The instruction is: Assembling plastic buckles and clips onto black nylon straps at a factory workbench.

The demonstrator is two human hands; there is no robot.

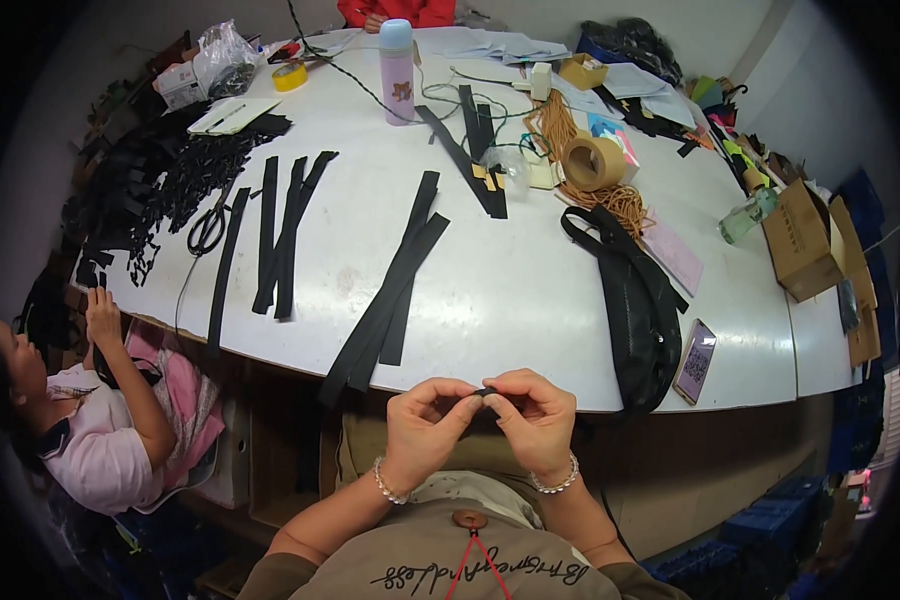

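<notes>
Both hands pinched together on a small black piece (483, 394), held just below the near edge of the white table (530, 300). Left hand (425, 420) curled, thumb and forefinger closed on the left end of the piece; right hand (535, 415) closed on its right end, fingertips of the two hands nearly touching. Piece itself mostly hidden by the fingers, too small to tell its shape. A bead bracelet on each wrist.

On the table just ahead of the hands: a bundle of long black straps (390, 295) lying slantwise, lower end hanging over the table edge. To the right, a black bag (638, 310) with its strap looped above it, reaching to the near edge, and a phone (696, 360) just beside it. Farther left, more black straps (285, 235) in a fanned group, one single strap (225, 270) apart from them, and black-handled scissors (208, 228) beside a heap of small black parts (195, 170).

Farther back: a pink bottle (397, 72) upright, a roll of brown tape (594, 163) resting on a tangle of tan cord (625, 203), a roll of yellow tape (290, 76), a clear plastic bag (223, 58). At the right end, an open cardboard box (805, 240) and a clear bottle (750, 215) on its side.

At the left, another person (100, 430) in a pale top seated below the table edge, one hand raised to it. At the far end, a red sleeve (395, 12).
</notes>
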